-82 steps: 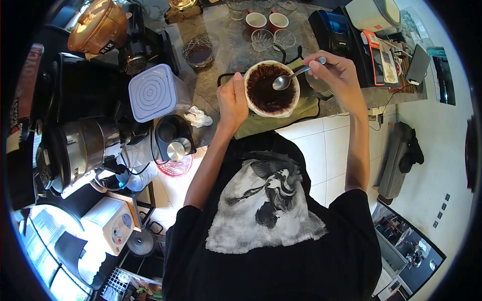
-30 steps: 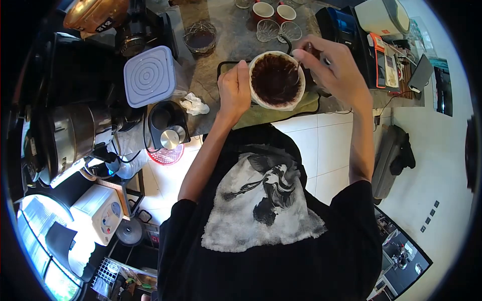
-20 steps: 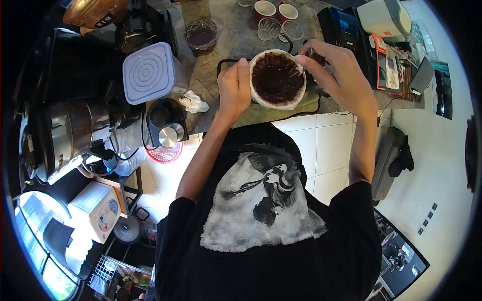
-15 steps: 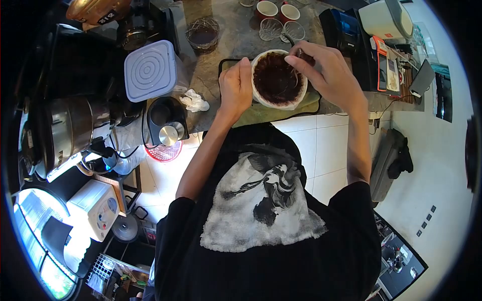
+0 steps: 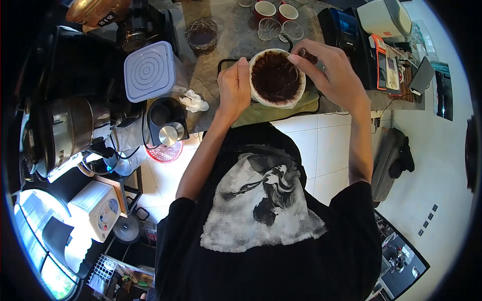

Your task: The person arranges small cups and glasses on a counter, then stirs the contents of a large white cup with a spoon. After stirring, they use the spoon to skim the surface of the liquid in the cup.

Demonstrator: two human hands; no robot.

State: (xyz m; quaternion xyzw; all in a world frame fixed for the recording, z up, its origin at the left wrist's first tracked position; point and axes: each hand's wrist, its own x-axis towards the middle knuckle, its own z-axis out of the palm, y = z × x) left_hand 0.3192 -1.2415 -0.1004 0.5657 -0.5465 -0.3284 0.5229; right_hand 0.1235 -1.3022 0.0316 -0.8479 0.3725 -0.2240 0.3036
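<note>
A round white bowl-like vessel (image 5: 277, 79) with dark brown wet grounds inside stands on a green mat (image 5: 251, 116) at the counter's near edge. My left hand (image 5: 235, 89) rests against the vessel's left side, fingers pressed together and thumb up. Over its upper right rim, my right hand (image 5: 329, 70) is pinched on a thin utensil that is hard to make out and reaches into the grounds. A dark rounded knob (image 5: 308, 55) shows beneath the right fingers.
Two red cups (image 5: 264, 9) and clear glasses (image 5: 269, 29) stand beyond the vessel. To the left are a lidded plastic container (image 5: 149, 71), a crumpled tissue (image 5: 194, 101) and a wire-ringed glass (image 5: 202, 35). A blue-black device (image 5: 342, 29) sits at the right.
My right hand has shifted slightly right at the rim, and its fingers have changed angle. The vessel appears marginally further left. My left hand remains against its side.
</note>
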